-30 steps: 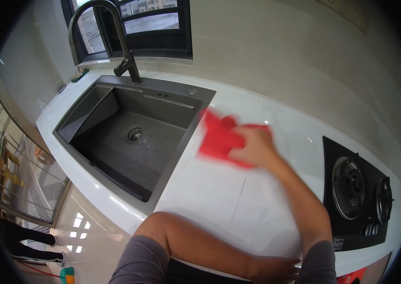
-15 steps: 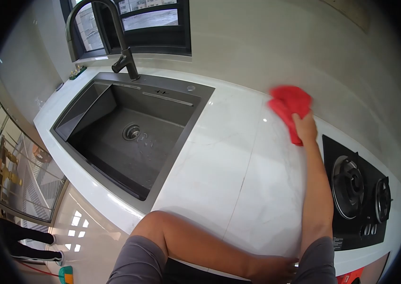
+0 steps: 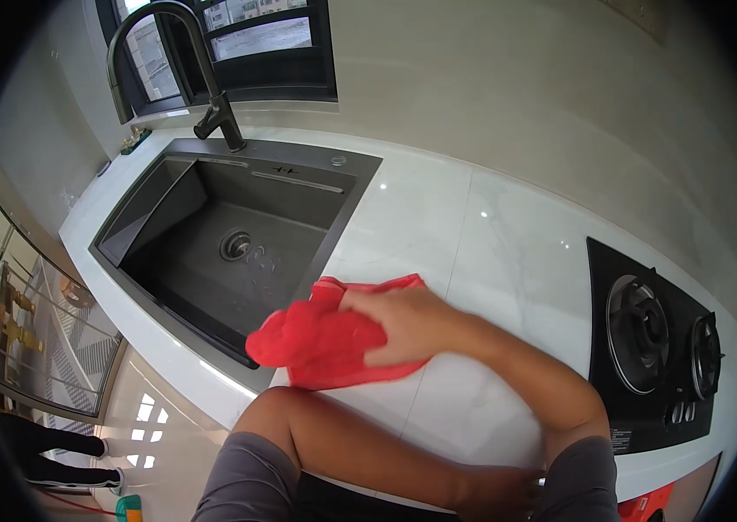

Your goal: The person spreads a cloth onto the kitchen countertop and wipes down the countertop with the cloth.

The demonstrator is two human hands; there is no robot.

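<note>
A red cloth lies bunched and spread on the white countertop, its left end reaching over the sink's right rim. My right hand grips and presses on it, with the fingers partly lost in the folds and slightly blurred. My left forearm crosses low in front of me along the counter's front edge. Beneath the right sleeve, my left hand is in shadow, and its fingers cannot be made out.
The dark sink with a tall faucet is on the left, below a window. A black gas stove is set into the counter at the right. At lower left, another person's legs show on the floor.
My right hand has swept the red cloth from the back of the counter near the stove leftward and toward me, to the sink's right edge. My left arm stays in place.
</note>
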